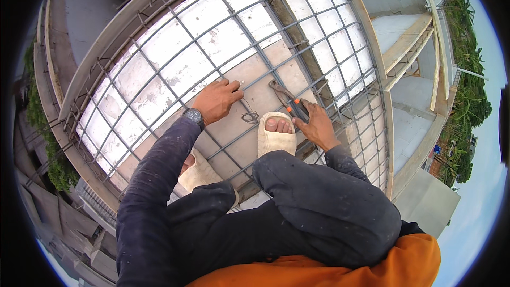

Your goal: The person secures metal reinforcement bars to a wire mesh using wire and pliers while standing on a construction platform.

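My left hand [215, 100], wearing a wristwatch [193, 117], is on the steel rebar grid [204, 40] with its fingers curled; what they grip is unclear. A loose coil of thin wire [249, 117] lies just below its fingertips. My right hand [317, 126] has its fingers closed on the orange-and-black handles of metal nippers [280, 91], whose jaws point up and left over the grid. My sandalled right foot [277, 134] is between my hands, on the grid. My left foot [196, 174] is lower, partly hidden by my arm and leg.
Pale slab [289, 66] shows beneath the mesh. Board edging [87, 82] rims it, with bent bar ends inside. Concrete walls and ledges [404, 48] stand beyond on both sides, with timber battens [441, 48] and trees [462, 117] at the right.
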Motion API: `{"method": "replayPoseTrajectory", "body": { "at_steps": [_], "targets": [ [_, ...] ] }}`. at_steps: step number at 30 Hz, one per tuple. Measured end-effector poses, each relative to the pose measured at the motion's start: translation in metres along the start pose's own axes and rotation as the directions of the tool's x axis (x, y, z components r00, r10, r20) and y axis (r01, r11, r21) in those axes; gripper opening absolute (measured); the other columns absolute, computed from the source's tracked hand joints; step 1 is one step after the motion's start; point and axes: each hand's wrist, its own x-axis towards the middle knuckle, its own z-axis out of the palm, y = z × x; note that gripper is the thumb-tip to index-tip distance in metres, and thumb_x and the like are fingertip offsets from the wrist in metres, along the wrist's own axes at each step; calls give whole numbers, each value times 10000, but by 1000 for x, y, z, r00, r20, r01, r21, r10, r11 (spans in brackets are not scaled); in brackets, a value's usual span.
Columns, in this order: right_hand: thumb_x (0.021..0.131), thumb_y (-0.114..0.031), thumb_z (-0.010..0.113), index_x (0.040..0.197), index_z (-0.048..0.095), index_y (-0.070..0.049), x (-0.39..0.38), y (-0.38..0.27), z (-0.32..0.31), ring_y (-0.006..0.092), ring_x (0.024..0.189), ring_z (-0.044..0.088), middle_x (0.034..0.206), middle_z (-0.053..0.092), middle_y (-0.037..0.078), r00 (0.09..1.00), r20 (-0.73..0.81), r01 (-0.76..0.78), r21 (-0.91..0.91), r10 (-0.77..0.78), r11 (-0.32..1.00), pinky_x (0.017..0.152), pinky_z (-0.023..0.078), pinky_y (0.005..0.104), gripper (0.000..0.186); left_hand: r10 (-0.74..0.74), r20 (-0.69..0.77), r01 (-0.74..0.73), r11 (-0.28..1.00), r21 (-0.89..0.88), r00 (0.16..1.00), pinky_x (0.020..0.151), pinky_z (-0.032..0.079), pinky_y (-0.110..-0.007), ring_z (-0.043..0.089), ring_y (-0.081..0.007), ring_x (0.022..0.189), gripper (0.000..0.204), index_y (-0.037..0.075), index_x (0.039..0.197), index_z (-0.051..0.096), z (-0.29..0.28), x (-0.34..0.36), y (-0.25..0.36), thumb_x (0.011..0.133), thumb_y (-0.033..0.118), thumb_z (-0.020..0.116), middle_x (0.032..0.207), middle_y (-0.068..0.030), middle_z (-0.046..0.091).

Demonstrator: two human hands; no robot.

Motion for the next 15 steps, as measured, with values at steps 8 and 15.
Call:
{"method": "replayPoseTrajectory", "body": {
  "at_steps": [8,15],
  "targets": [
    [826,-320,774,1268,700,3,33,-26,-20,430,1152,681,1236,704,271,964,252,-79,-32,85,996,990,536,480,552,-139,-9,139,990,-10,990,918,556,-422,655,-274,1054,256,120,1200,694,-1,-7,5,958,77,622,1128,-87,643],
    [878,-276,731,1337,704,-113,32,-32,-38,466,1073,697,1172,740,243,957,276,-105,24,94,994,947,558,496,488,-920,-126,346,263,-900,371,773,556,-349,707,-230,842,263,7,1180,706,49,-22,51,954,114,626,1033,-122,729]
  ]
}}
